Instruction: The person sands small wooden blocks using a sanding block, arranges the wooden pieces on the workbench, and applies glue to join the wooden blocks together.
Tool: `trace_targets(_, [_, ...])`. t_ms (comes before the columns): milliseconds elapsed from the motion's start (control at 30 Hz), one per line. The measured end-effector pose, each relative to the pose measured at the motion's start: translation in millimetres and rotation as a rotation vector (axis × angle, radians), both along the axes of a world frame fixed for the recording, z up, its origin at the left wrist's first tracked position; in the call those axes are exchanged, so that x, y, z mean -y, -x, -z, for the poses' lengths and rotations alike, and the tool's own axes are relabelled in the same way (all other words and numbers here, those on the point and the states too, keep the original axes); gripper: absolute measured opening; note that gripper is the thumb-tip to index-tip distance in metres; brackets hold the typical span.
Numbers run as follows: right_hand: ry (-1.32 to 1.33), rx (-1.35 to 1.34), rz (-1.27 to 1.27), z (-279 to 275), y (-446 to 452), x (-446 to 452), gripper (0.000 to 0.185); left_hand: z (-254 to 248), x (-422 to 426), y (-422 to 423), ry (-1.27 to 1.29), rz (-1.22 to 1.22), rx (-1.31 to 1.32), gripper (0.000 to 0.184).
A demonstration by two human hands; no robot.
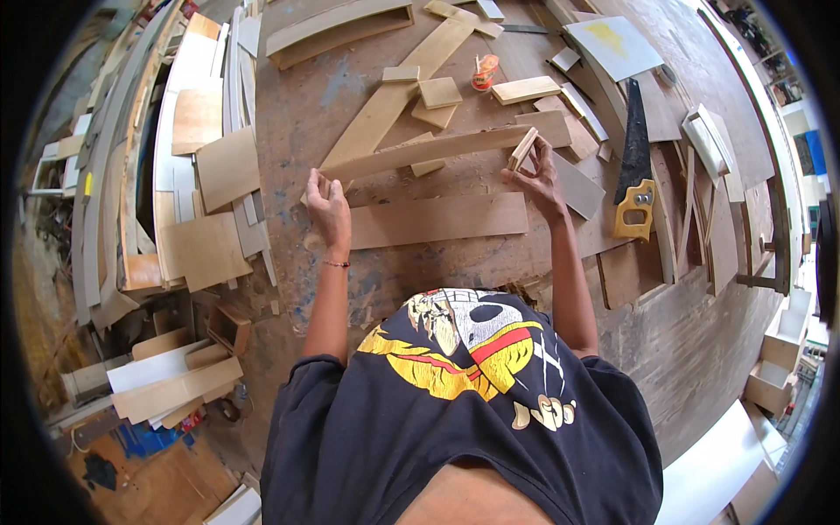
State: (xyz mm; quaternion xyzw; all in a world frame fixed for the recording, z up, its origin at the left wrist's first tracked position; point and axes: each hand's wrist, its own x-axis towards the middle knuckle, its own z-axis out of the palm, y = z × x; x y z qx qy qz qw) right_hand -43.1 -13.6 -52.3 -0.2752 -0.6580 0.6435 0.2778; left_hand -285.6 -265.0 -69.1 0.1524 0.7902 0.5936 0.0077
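Long board (pixel 429 151) stretches right across the middle of the desk (pixel 293 114), standing on its edge between two bare hands, one at either end! Over on the left, the left hand (pixel 329 208) has its grip closed around that end, the thumb on the near side, a thin band circling the wrist. Across to the other end, and the right hand (pixel 541 179) has its grip pinching a short wooden piece (pixel 522 150), thumb below and fingers above, right up at the board's tip; whether the two are fixed together, one cannot tell. Just on the near side, a flat board (pixel 442 219) lies on the desk, running nearly alongside. Beyond, a pale plank (pixel 385 109) cuts diagonally away, a square block (pixel 439 92) beside it and a smaller block (pixel 401 74) sitting on top. Further right comes a red cup (pixel 484 73) with a stick poking out, and next to it a light slat (pixel 525 90). A grey panel (pixel 577 191) rests just beside the right forearm. And out to the right, look, a handsaw (pixel 636 157), black blade pointing away, yellow handle toward the person! At the far edge sits a hollow wooden box (pixel 341 35), lying lengthwise.
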Motion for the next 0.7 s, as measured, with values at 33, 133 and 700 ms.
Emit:
trace_targets(33, [-0.048, 0.055, 0.035, -1.2, 1.0, -0.3, 0.09, 0.9, -2.4, -2.1, 0.115, -0.058, -0.106, 0.049])
trace_targets(133, [-0.016, 0.059, 0.076, -3.4, 0.2, 7.2, 0.091, -17.1, -7.4, -23.8, 0.249, 0.023, -0.232, 0.063])
trace_targets(700, [0.186, 0.116, -0.011, -16.2, -33.9, 32.7, 0.067, -37.4, -3.2, -51.7, 0.738, 0.966, 0.023, 0.105])
